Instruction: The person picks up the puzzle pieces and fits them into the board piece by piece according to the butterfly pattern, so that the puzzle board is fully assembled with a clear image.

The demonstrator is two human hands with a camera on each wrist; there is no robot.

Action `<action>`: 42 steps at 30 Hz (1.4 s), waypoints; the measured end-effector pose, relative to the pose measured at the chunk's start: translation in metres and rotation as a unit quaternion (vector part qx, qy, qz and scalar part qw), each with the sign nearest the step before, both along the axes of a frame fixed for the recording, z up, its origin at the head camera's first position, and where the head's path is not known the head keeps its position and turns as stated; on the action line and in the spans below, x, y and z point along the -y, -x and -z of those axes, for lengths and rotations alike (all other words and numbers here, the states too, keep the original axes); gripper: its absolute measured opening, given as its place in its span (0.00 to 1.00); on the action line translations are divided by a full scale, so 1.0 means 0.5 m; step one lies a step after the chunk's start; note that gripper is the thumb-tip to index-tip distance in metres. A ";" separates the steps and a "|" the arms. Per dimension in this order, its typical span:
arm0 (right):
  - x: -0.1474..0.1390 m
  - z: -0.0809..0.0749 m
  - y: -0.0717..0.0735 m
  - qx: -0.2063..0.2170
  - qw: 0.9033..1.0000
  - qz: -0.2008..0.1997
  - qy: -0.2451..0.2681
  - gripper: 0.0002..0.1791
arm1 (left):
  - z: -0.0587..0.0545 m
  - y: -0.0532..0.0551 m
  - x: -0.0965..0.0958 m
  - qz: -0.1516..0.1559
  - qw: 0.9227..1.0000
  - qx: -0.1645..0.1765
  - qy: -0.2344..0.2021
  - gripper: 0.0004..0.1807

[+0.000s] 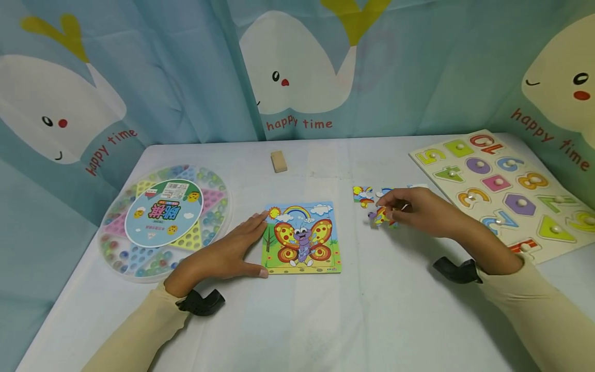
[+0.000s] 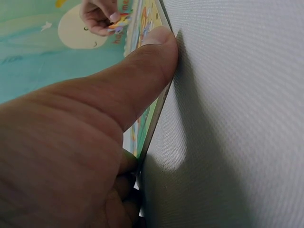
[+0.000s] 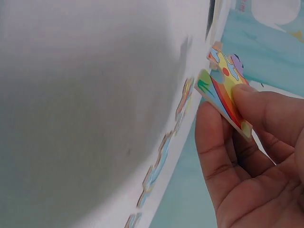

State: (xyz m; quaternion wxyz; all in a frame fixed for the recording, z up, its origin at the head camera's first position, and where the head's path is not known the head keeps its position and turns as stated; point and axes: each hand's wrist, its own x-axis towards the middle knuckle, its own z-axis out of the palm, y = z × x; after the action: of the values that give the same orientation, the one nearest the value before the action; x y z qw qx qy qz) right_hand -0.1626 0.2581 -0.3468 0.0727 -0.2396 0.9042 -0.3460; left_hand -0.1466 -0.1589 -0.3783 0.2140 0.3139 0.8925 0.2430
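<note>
A square butterfly jigsaw puzzle board (image 1: 302, 243) lies flat on the table. My left hand (image 1: 228, 253) rests along its left side, fingers extended at the upper left edge. The left thumb (image 2: 147, 61) lies straight, its tip on the edge of the board. To the right, my right hand (image 1: 418, 209) pinches a colourful wooden jigsaw piece (image 3: 225, 102) between thumb and fingers, above the table. That piece shows yellow, red and blue, with a purple part at its far end. Just beyond this hand lie loose jigsaw pieces (image 1: 362, 193), partly hidden by the fingers.
On the left sits a round Chinese checkers set (image 1: 165, 212) with coloured marbles under a clear cover. A small wooden block (image 1: 279, 161) lies toward the back. At the right is a number-and-shape peg board (image 1: 469, 170). A whale-printed curtain (image 1: 400, 77) hangs behind the table.
</note>
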 end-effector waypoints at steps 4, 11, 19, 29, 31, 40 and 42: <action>0.018 0.005 0.003 -0.010 1.000 0.005 0.028 0.11 | -0.001 0.000 0.000 -0.001 1.000 0.002 0.001 0.59; 0.049 0.008 0.003 0.009 0.996 0.006 0.084 0.12 | 0.000 0.000 0.000 0.000 1.000 0.001 -0.003 0.59; 0.079 0.011 0.007 0.003 0.997 -0.011 0.078 0.11 | -0.001 0.000 0.000 -0.001 1.000 0.001 0.001 0.60; 0.098 0.015 0.010 -0.001 0.997 -0.021 0.076 0.11 | -0.001 0.001 0.001 0.002 1.000 0.000 -0.004 0.59; 0.103 0.015 0.009 0.005 0.997 -0.023 0.077 0.11 | 0.000 0.001 0.001 0.001 1.000 0.000 -0.004 0.59; 0.134 0.016 0.007 0.040 0.995 -0.039 0.084 0.11 | -0.002 0.001 0.001 -0.006 1.000 0.008 0.007 0.59; 0.140 0.017 0.007 0.036 0.995 -0.043 0.081 0.11 | -0.002 0.001 0.000 -0.004 1.000 0.007 0.005 0.59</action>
State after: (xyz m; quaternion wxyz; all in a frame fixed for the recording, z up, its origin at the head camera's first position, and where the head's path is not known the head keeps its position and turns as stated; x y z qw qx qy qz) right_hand -0.1662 0.1879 -0.3556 0.1004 -0.2705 0.8591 -0.4227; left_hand -0.1471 -0.1591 -0.3775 0.2205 0.3075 0.8935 0.2418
